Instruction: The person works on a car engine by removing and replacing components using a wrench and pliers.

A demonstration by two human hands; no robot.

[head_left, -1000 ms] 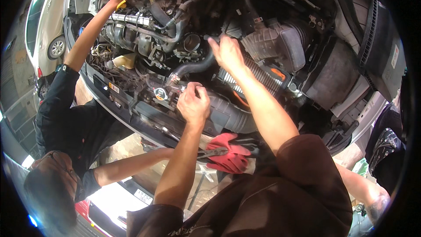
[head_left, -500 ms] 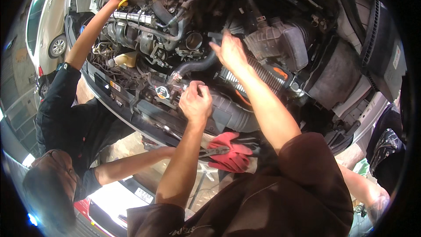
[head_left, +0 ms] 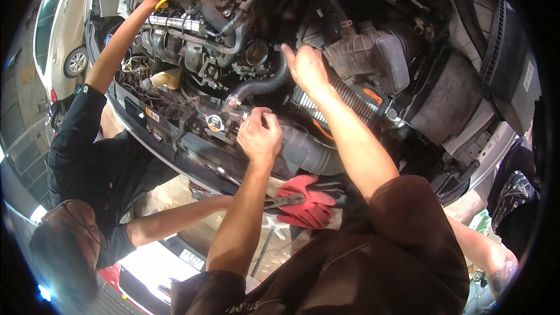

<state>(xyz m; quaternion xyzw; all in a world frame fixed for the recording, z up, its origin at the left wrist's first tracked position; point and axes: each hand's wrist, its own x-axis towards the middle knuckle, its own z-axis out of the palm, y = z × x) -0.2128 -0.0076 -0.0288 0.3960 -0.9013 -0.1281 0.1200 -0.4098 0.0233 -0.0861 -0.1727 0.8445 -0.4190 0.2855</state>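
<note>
My right hand (head_left: pixel 309 71) reaches into the engine bay beside the upper end of a thick black hose (head_left: pixel 263 86). Its thumb sticks up against that end and the fingers are curled; what lies within them is hidden. The hose bends down to a metal clamp (head_left: pixel 233 100) near the radiator. Close to the radiator cap (head_left: pixel 214 122), my left hand (head_left: pixel 259 137) is closed above the front panel, fingertips together, and anything in them is hidden. Left of the hose's upper end is the round throttle opening (head_left: pixel 256 53).
A co-worker's arm (head_left: pixel 112 52) leans on the engine at the left. Red gloves (head_left: pixel 306 201) lie on the front edge before me. A ribbed air filter (head_left: pixel 344 102) and a black air box (head_left: pixel 379 58) are to the right. Another person's arm (head_left: pixel 484 251) shows at lower right.
My right hand's fingers have curled in from pointing left, and its thumb now stands up by the hose. My left hand and the co-worker's arm have hardly moved.
</note>
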